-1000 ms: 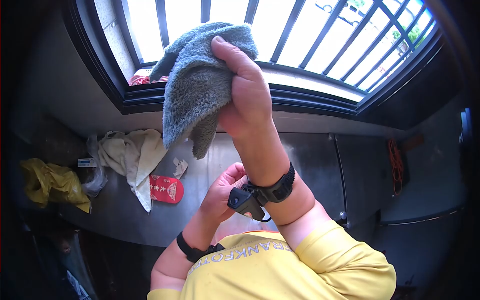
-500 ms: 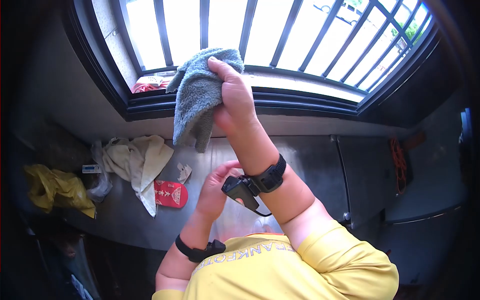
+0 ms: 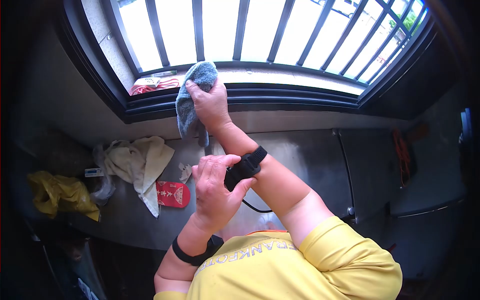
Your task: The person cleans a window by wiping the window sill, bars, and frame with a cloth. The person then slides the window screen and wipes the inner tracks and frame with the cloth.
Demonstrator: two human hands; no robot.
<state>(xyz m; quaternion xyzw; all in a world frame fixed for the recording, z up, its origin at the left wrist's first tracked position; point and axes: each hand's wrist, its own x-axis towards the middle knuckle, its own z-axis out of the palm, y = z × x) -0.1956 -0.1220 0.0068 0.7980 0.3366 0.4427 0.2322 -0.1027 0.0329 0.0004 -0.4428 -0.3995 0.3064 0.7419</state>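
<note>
My right hand (image 3: 211,104) is closed around a grey-blue fluffy cloth (image 3: 186,112) in front of the window's lower frame, with the cloth hanging down on the left side of the hand. On my right wrist is a strapped black device (image 3: 242,172) with a dark cable below it. My left hand (image 3: 215,190) grips this device, thumb below and fingers above. Another black band (image 3: 192,254) circles my left wrist.
A metal counter (image 3: 295,150) lies below the barred window. On its left are a cream cloth (image 3: 137,160), red card (image 3: 172,194), torn white paper (image 3: 185,172), yellow bag (image 3: 62,192), clear bag (image 3: 104,190) and small box (image 3: 93,172). Orange cord (image 3: 401,155) hangs at right.
My right hand has moved down and left with the cloth, to the window's lower frame. My left hand has come up from behind the wrist device and taken hold of it.
</note>
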